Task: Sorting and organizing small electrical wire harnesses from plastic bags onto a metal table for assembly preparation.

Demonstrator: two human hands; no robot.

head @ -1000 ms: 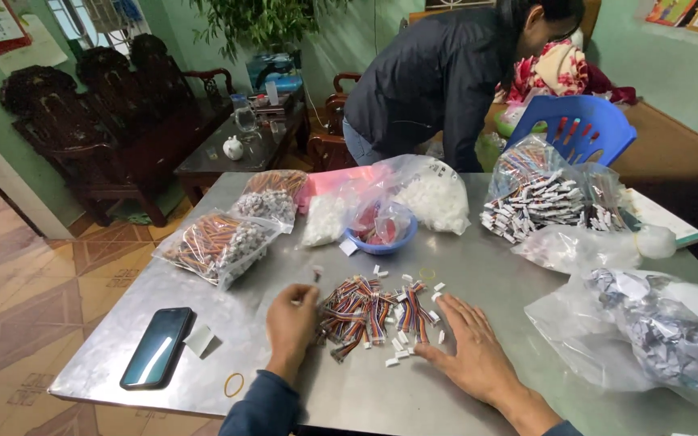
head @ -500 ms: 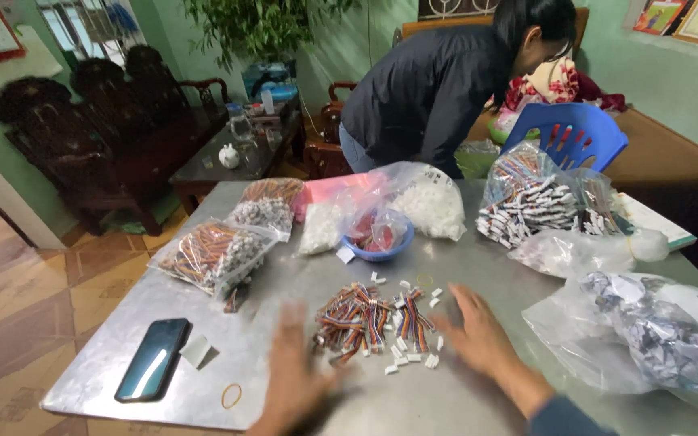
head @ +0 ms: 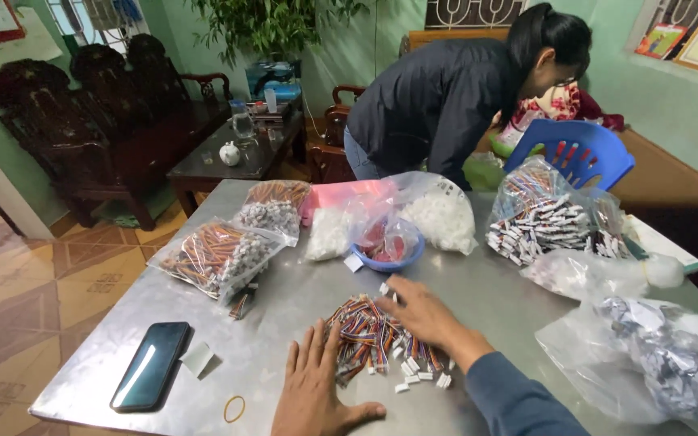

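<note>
A home living room doubling as a piecework bench. Dark carved wooden armchairs (head: 82,121) around a low coffee table (head: 232,157) with a small teapot (head: 229,153), green walls, patterned floor tiles (head: 18,282), a potted plant (head: 272,24), framed pictures (head: 692,44) on a ledge. In front, a metal table (head: 284,307) heaped with plastic bags of small wired connectors (head: 216,254) and white plugs (head: 438,214).

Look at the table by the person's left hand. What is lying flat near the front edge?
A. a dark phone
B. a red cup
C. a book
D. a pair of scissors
A: a dark phone lies flat on the metal table, left of the left hand, with a rubber band between them.
</note>
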